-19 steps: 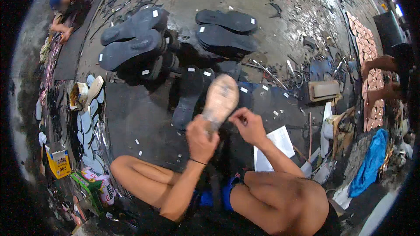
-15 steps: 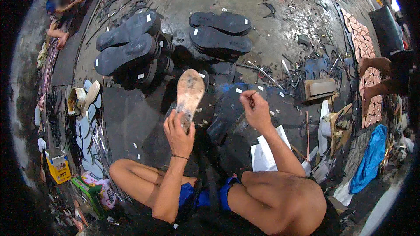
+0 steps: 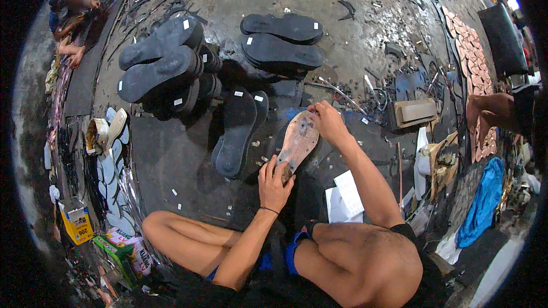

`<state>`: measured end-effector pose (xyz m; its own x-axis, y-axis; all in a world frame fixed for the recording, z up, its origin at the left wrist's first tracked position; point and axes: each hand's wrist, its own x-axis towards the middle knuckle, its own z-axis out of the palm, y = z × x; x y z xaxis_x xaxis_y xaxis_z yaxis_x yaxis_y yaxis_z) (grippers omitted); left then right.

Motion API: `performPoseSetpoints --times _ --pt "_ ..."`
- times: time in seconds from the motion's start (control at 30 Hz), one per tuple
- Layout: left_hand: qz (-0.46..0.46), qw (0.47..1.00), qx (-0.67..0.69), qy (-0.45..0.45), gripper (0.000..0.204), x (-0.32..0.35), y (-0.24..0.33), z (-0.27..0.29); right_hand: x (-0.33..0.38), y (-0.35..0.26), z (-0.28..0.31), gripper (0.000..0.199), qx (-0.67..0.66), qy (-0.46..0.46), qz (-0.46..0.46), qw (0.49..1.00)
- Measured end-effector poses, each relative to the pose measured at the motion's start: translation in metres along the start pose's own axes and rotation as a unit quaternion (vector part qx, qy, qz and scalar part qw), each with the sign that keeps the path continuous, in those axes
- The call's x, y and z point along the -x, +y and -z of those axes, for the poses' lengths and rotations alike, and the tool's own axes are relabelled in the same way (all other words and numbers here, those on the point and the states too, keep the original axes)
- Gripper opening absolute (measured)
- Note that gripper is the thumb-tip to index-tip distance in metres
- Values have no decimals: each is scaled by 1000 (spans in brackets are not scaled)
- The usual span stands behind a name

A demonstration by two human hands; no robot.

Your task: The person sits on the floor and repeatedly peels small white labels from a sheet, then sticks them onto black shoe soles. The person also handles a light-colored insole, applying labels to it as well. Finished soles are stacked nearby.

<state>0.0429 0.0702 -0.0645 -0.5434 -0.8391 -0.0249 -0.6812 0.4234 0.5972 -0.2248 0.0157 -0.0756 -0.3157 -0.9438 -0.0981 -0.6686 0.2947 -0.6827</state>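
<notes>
A worn tan sole template [image 3: 301, 135], stained dark in places, lies tilted in front of me over a dark surface. My left hand [image 3: 275, 186] grips its narrow heel end, fingers over the edge. At the wide toe end the fingertips of my right hand [image 3: 330, 124] are pinched together against the rim; whatever they may hold is too small to make out. Just left of the template a pair of black shoe soles [image 3: 237, 134] lies overlapped, with small white tags at the toes. What lies under the template is mostly hidden.
Stacked black soles stand at the far left [image 3: 162, 68] and far middle [image 3: 282, 51]. White paper sheets [image 3: 345, 198] lie by my right knee. A cardboard-coloured block [image 3: 415, 114], scraps and thin tools are to the right. Another person [image 3: 74, 14] sits far left; someone's legs [image 3: 488, 114] show at right.
The template has moved right, off the black pair, which now shows fully. My left hand went with it, and my right hand came up to its toe end.
</notes>
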Motion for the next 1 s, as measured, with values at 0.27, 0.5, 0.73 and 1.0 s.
performPoseSetpoints --times 0.27,0.5,0.73,1.0 --pt "-21 999 -10 21 47 -2 -6 -4 14 -29 -19 18 -71 41 -33 996" --pt "13 999 37 15 53 1 -5 -5 82 -62 -53 19 -135 -53 6 989" --pt "-21 999 -32 20 56 -14 -1 24 103 -67 -24 18 -139 -51 -28 989" --pt "-24 993 -87 73 53 -33 -12 83 37 -39 23 13 -126 117 -41 984"
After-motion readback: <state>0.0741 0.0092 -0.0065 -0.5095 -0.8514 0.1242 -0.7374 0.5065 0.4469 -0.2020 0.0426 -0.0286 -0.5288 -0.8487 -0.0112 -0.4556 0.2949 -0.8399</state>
